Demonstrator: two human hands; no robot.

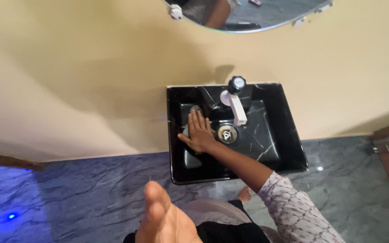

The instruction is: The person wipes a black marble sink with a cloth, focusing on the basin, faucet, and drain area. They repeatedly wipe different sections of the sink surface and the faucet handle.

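Inside the black basin (289,135), left of the drain (227,133), her right hand (199,132) presses flat, fingers spread, on a grey sponge (194,109). Nearer than the basin, the left hand (165,220) hangs open, holding nothing. The white tap (235,105) stands behind the drain.

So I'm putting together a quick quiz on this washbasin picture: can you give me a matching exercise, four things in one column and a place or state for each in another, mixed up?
Things:
1. right hand
2. left hand
3. tap
4. drain

Places or states:
a. round metal ring in the floor of the black basin
b. pressed flat on a grey pad inside the basin
c. white spout with a black knob, at the basin's back edge
d. open and empty, held near the camera, over the grey marbled floor

Pairs: 1-b, 2-d, 3-c, 4-a
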